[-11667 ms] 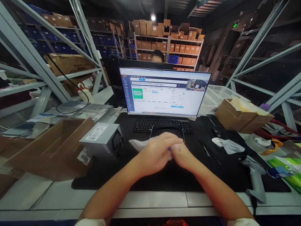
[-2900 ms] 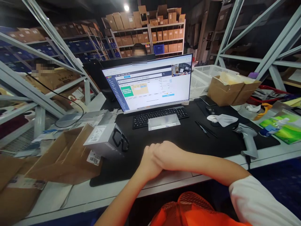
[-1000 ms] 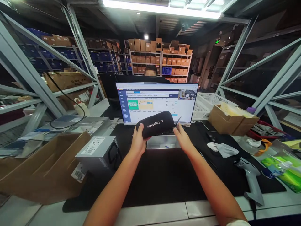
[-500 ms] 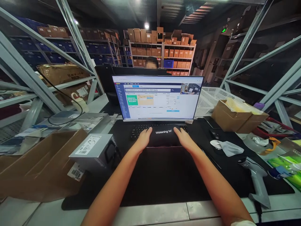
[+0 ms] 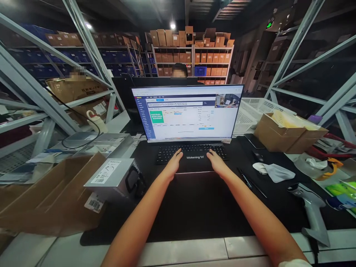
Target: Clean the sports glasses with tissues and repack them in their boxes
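A black box-like item [image 5: 195, 165] with white "Wakening" lettering lies between my two hands, in front of the keyboard [image 5: 164, 155]. My left hand [image 5: 172, 164] grips its left end, thumb on top. On the opposite end, my right hand [image 5: 217, 163] closes around the side in the same way. The undersides of both hands are hidden. Left of my arms stands a grey printed box [image 5: 109, 183] with a white barcode label, beside an open brown carton [image 5: 52, 200].
Behind the keyboard stands a lit monitor [image 5: 183, 118]. To the right are a mouse [image 5: 258, 156], a pale cloth [image 5: 280, 173], a pen [image 5: 244, 178], a barcode scanner [image 5: 313, 211] and a brown carton [image 5: 278, 133] with yellowish contents. A person [image 5: 179, 70] is beyond the monitor.
The black item appears flatter and more of the keyboard shows behind it. Both hands keep hold of its ends. The view has shifted slightly, and the screen content differs a little.
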A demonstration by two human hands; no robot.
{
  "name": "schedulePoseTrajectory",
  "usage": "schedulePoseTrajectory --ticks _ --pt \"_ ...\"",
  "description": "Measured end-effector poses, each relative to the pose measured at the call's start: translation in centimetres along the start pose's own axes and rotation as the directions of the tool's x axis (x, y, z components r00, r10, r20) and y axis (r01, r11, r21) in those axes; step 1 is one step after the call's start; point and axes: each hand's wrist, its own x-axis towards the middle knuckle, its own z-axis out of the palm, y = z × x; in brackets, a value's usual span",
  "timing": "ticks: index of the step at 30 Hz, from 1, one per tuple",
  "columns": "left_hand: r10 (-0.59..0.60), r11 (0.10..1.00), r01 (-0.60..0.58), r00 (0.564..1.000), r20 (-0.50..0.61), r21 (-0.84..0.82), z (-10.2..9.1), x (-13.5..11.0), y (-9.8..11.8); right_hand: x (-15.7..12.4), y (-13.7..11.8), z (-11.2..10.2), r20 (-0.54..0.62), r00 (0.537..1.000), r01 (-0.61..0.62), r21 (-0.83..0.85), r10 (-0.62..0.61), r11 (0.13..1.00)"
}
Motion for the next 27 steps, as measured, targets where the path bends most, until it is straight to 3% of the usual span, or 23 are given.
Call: schedulePoseTrajectory --ticks 10,13,15,17,19,21,23,24,27 --pt "0.168 0.951 -0.149 0.985 -0.048 0.272 1.2 -0.8 -0.2 -0.8 0.0 0.3 0.101 0.986 0.157 -0.253 -0.135 0.955" --pt "0.266 0.920 -0.231 0.961 -0.071 0.317 1.7 -2.4 1.9 -1.7 -0.7 -0.1 0.237 0.943 0.314 -0.395 -0.234 0.864" --pt "0.428 0.842 -0.369 0.901 -0.070 0.394 1.4 -4.8 4.6 -2.2 -1.0 -0.2 0.352 0.894 0.430 -0.496 -0.278 0.754" --pt "0.617 0.706 -0.510 0.783 -0.074 0.491 -0.1 -7.9 7.6 -2.4 -1.0 -0.1 0.399 0.875 0.472 -0.569 -0.275 0.674" --pt "0.719 0.616 -0.520 0.678 -0.152 0.591 -2.8 -11.2 9.9 -2.3 -0.7 0.2 0.399 0.879 0.469 -0.622 -0.262 0.627" --pt "0.771 0.573 -0.432 0.572 -0.280 0.696 -6.5 -14.0 10.5 -1.9 -0.2 0.5 0.392 0.887 0.457 -0.664 -0.246 0.592" --pt "0.754 0.595 -0.250 0.503 -0.422 0.764 -10.3 -16.0 9.0 -1.5 0.3 0.7 0.386 0.889 0.455 -0.687 -0.247 0.567" --pt "0.717 0.619 -0.143 0.505 -0.481 0.772 -12.0 -16.6 7.8 -1.3 0.5 0.8 0.382 0.888 0.459 -0.690 -0.256 0.560" --pt "0.534 0.693 0.036 0.646 -0.546 0.720 -14.9 -17.4 3.7 -1.0 1.0 0.8 0.367 0.873 0.487 -0.669 -0.321 0.561"
